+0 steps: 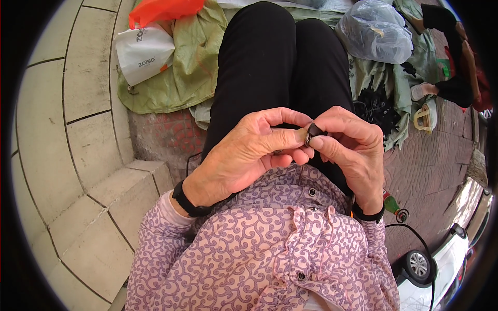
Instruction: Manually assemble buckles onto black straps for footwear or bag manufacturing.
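Observation:
Above my lap, both hands meet on a small black piece with a shiny rim (314, 130), too small and too covered by fingers for me to name its kind. My left hand (244, 140) pinches its left side between thumb and forefinger, the other fingers curled beneath. From the other side, the thumb and fingers of my right hand (355, 140) close on the same piece. Each wrist has a black band (188, 202) round it. Under and beyond the hands are my legs in black trousers (259, 57).
Right of my knees, a heap of black pieces (374, 106) lies on green sacking (399, 122), below a clear plastic bag (376, 33). A white bag (145, 54) and red bag (166, 10) are at left, beside a stone ledge (88, 98). Another person (456, 57), a bottle (390, 202) and a car (441, 274) are rightward.

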The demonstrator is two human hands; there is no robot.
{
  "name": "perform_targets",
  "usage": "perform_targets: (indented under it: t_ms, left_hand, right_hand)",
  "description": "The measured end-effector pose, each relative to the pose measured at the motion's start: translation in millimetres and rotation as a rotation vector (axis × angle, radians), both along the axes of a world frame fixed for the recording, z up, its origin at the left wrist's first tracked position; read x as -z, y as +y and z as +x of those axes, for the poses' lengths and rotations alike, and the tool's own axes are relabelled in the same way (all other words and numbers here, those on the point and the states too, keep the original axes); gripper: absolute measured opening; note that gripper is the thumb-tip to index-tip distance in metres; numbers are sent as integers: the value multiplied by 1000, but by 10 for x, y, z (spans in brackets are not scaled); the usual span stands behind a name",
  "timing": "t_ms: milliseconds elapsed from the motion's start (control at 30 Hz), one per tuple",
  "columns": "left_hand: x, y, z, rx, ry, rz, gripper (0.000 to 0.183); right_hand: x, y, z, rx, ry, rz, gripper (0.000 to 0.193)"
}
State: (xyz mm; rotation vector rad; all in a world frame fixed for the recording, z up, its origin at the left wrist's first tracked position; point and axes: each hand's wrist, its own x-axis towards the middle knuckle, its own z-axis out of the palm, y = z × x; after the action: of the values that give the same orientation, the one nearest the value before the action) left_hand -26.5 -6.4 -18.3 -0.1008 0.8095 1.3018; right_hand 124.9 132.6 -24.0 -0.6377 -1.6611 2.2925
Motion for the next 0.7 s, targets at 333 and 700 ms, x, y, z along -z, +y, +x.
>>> perform_targets:
  t_ms: [333,700]
  left_hand:
    - [-41,3,10,-62,364,-18,25]
    - [-51,5,81,-48,529,-35,20]
  right_hand:
    - [-2,32,108,13,-79,-24,22]
    - [-66,5,126,-29,-176,-210,18]
